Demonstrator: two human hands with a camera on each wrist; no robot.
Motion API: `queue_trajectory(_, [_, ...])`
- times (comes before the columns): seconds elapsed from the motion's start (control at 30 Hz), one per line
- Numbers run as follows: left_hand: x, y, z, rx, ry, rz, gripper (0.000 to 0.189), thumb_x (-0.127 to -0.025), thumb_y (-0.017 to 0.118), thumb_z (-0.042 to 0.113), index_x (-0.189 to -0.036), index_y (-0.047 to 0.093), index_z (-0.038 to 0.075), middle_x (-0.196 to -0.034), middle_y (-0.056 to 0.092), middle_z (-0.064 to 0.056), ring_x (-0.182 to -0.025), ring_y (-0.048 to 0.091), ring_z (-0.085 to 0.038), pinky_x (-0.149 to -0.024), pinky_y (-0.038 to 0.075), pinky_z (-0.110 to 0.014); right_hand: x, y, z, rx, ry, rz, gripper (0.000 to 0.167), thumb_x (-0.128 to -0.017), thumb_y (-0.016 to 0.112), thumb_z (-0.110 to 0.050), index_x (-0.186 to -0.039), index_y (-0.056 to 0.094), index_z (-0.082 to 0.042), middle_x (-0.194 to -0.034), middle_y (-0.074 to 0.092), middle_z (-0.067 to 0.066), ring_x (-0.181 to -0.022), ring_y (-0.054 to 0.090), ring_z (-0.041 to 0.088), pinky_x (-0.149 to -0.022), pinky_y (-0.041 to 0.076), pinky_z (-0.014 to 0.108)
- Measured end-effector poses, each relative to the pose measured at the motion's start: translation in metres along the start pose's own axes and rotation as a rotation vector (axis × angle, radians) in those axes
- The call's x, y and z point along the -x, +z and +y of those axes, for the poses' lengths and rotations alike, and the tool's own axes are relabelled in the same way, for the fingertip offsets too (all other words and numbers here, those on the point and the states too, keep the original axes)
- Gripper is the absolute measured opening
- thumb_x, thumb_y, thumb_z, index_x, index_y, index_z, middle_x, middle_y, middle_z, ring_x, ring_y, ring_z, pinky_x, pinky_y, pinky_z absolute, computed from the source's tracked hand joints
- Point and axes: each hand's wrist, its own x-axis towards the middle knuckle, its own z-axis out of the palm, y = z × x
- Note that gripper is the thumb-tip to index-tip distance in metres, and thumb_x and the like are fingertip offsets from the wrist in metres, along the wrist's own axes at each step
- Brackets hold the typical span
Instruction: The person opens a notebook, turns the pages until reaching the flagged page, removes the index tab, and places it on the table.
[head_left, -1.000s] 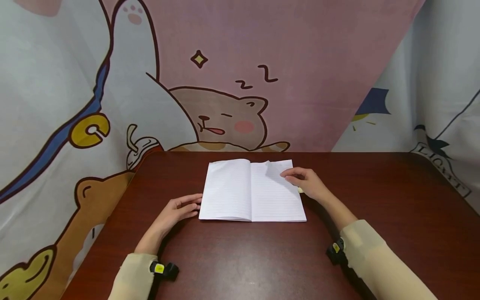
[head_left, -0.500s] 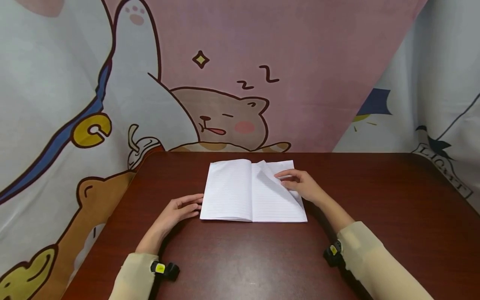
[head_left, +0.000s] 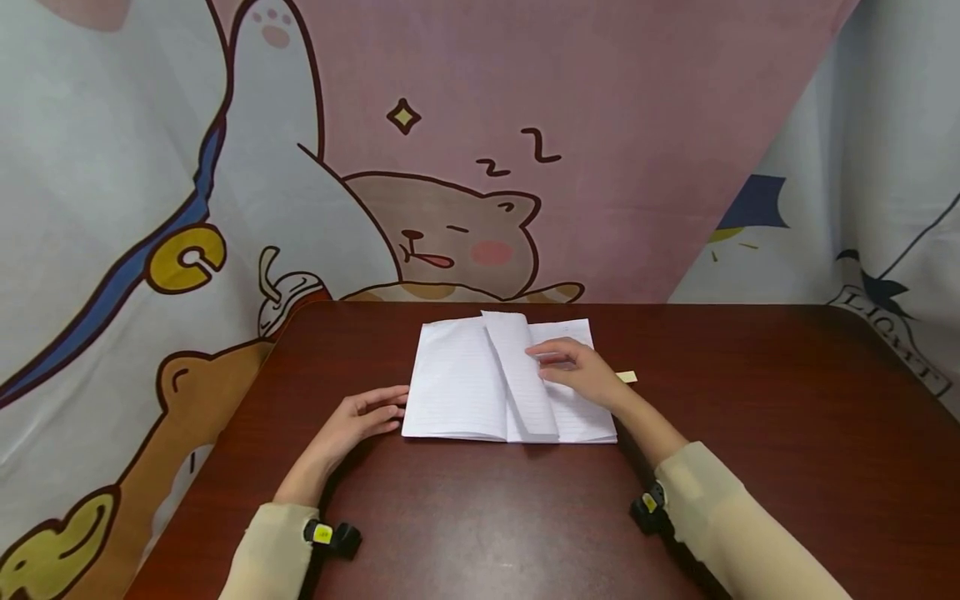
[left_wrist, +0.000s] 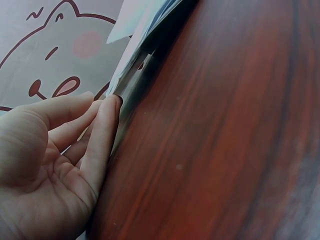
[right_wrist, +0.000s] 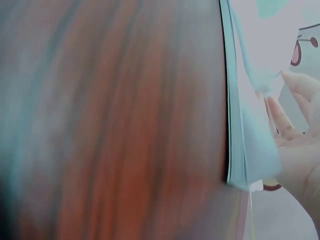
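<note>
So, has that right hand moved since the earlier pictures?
Yes: in the head view, the right hand has moved leftward against the open notebook, away from its right edge and toward its middle.

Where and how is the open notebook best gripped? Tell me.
Pinch the notebook by its left edge, probably best coming from the left: that edge is long and straight, while the right hand and raised page crowd the other half.

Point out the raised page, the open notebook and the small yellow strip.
Raised page (head_left: 524,387): head view, on the middle of its visible face.
Open notebook (head_left: 456,379): head view, on its left-hand page.
Small yellow strip (head_left: 627,377): head view, on its visible end.
</note>
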Motion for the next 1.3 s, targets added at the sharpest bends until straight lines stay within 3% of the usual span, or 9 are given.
queue_trajectory(0.1, [0.000,0.000,0.000,0.002,0.001,-0.001,0.046,-0.101,0.058,0.013,-0.144,0.049,-0.003,-0.143,0.052,-0.029,-0.103,0.065,-0.005,-0.090,0.057,-0.022,-0.003,0.007,-0.001,0.021,-0.012,-0.001,0.036,-0.091,0.069,-0.002,-0.126,0.065,0.003,-0.130,0.060,0.023,-0.121,0.059,0.040,-0.104,0.048,0.051])
queue_trajectory(0.47, [0.000,-0.002,-0.001,0.009,0.010,-0.004,0.048,-0.101,0.059,0.014,-0.144,0.049,-0.002,-0.143,0.051,-0.029,-0.104,0.065,-0.004,-0.090,0.056,-0.022,-0.014,0.033,-0.008,0.079,-0.008,-0.001,0.031,-0.090,0.070,-0.002,-0.120,0.069,0.004,-0.126,0.060,0.023,-0.116,0.058,0.038,-0.102,0.050,0.049])
queue_trajectory(0.7, [0.000,-0.001,0.000,0.014,0.008,-0.006,0.047,-0.100,0.059,0.014,-0.144,0.049,-0.003,-0.143,0.051,-0.029,-0.104,0.065,-0.004,-0.090,0.056,-0.022,-0.019,0.045,-0.013,0.135,0.038,-0.051,0.030,-0.094,0.067,-0.008,-0.122,0.069,0.003,-0.133,0.060,0.020,-0.125,0.056,0.037,-0.103,0.050,0.046])
queue_trajectory(0.93, [0.000,0.001,0.001,0.004,-0.004,-0.001,0.047,-0.101,0.058,0.012,-0.144,0.049,-0.003,-0.143,0.052,-0.029,-0.103,0.065,-0.005,-0.090,0.057,-0.023,-0.018,0.047,-0.019,0.121,0.104,-0.095,0.029,-0.094,0.066,-0.011,-0.120,0.070,0.002,-0.139,0.061,0.016,-0.133,0.054,0.032,-0.105,0.048,0.046])
queue_trajectory(1.3, [0.000,0.003,-0.002,-0.009,0.009,0.004,0.046,-0.100,0.058,0.012,-0.143,0.050,-0.002,-0.142,0.053,-0.029,-0.104,0.065,-0.007,-0.090,0.057,-0.023,-0.017,0.042,-0.015,0.068,0.102,-0.145,0.031,-0.095,0.065,-0.012,-0.123,0.069,0.000,-0.141,0.059,0.017,-0.129,0.057,0.033,-0.102,0.051,0.037])
